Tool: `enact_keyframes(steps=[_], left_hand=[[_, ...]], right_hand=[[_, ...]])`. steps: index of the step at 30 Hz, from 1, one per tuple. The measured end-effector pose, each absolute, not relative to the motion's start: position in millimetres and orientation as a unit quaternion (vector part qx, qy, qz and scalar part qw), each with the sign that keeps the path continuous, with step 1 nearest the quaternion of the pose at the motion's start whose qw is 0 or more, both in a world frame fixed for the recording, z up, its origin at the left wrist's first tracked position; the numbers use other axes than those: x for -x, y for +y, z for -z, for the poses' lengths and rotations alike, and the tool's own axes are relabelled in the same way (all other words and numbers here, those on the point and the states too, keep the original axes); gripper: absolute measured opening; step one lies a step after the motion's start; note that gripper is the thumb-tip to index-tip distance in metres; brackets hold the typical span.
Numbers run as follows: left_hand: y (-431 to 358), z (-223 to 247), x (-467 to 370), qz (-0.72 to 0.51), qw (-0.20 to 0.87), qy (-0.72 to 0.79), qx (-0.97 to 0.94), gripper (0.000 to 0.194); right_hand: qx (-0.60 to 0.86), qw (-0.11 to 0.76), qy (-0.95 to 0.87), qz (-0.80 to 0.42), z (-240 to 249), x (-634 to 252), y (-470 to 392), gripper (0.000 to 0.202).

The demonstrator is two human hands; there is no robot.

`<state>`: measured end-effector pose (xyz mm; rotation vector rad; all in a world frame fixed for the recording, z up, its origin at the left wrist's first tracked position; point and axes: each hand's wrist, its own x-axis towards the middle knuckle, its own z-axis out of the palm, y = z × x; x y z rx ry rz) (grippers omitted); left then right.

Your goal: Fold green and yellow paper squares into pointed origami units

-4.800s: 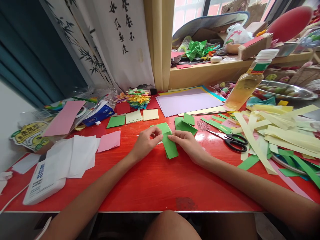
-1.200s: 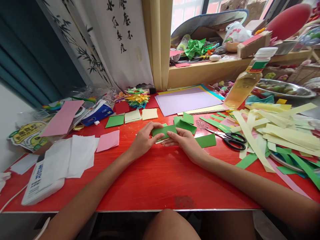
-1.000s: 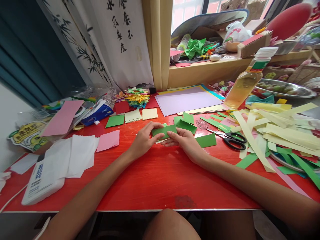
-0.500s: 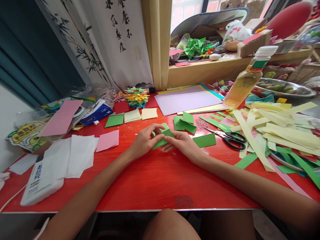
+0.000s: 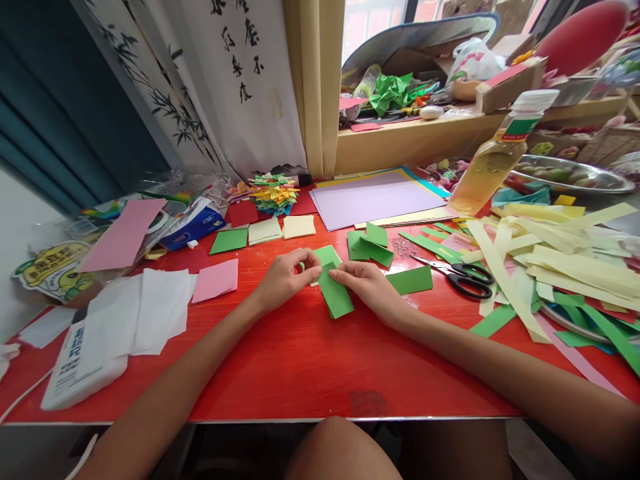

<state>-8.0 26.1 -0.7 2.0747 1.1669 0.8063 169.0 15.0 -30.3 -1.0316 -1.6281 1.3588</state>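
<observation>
Over the middle of the red table, my right hand (image 5: 367, 283) pinches a folded green paper strip (image 5: 337, 297) by its upper end, and the strip hangs toward me. My left hand (image 5: 290, 277) is closed in a pinch at a second green paper piece (image 5: 327, 255), which shows a pale edge and lies partly behind the fingers and the strip. Beyond my right hand are several overlapping green paper pieces (image 5: 369, 247). A single green strip (image 5: 410, 281) lies right beside that hand.
Black-handled scissors (image 5: 467, 280) lie at the right, by a heap of cut paper strips (image 5: 560, 260). A bottle of yellowish liquid (image 5: 487, 170) stands behind them. Pink squares (image 5: 215, 281) and a white packet (image 5: 83, 367) are at the left, lilac sheets (image 5: 373, 200) at the back.
The green strip, earlier held slanting between both hands, now hangs down from my right hand. My left fingers have moved slightly apart from it, and the second green piece shows more.
</observation>
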Motion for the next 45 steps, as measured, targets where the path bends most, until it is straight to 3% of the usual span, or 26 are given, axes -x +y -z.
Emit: enact_keyframes(steps=[6,11,17,21,24,27,29,33,35,39,45], left_hand=[[23.1,2.1,3.9,-0.264,0.265,0.424,-0.825,0.018],[23.2,-1.5,5.4,-0.288,0.208,0.413,-0.839,0.017],[31.8,-5.9,16.1,-0.381,0.157,0.441,-0.797,0.017],[39.1,-6.4,21.9,-0.469,0.172,0.486,-0.717,0.017],[42.7,-5.1,22.1,-0.557,0.255,0.503,-0.609,0.018],[41.0,-0.7,15.0,-0.481,0.402,0.491,-0.605,0.026],[38.6,3.9,9.9,-0.381,0.441,0.484,-0.653,0.032],[40.0,14.1,12.6,-0.28,0.231,0.466,-0.807,0.029],[43.7,18.3,18.9,-0.238,0.147,0.456,-0.845,0.039],[49.0,21.5,27.5,-0.158,0.11,0.463,-0.865,0.055],[48.0,17.9,28.4,-0.142,0.081,0.466,-0.869,0.043]], right_hand=[[0.396,0.305,-0.714,-0.49,32.5,-168.6,14.4,0.036],[0.383,0.304,-0.721,-0.49,30.4,-168.4,13.8,0.034],[0.301,0.283,-0.618,-0.669,27.2,-163.9,9.4,0.031],[0.254,0.228,-0.646,-0.683,23.3,-163.6,0.8,0.032],[0.219,0.144,-0.694,-0.67,18.4,-164.4,-7.0,0.033],[0.213,0.121,-0.714,-0.656,15.0,-163.6,-10.5,0.032],[0.216,0.12,-0.715,-0.654,14.4,-162.7,-10.3,0.031],[0.214,0.12,-0.719,-0.65,15.2,-162.4,-8.8,0.03],[0.211,0.119,-0.722,-0.648,15.2,-163.1,-8.9,0.03],[0.214,0.117,-0.723,-0.646,13.4,-164.6,-9.4,0.03],[0.217,0.113,-0.732,-0.636,12.6,-164.0,-10.3,0.031]])
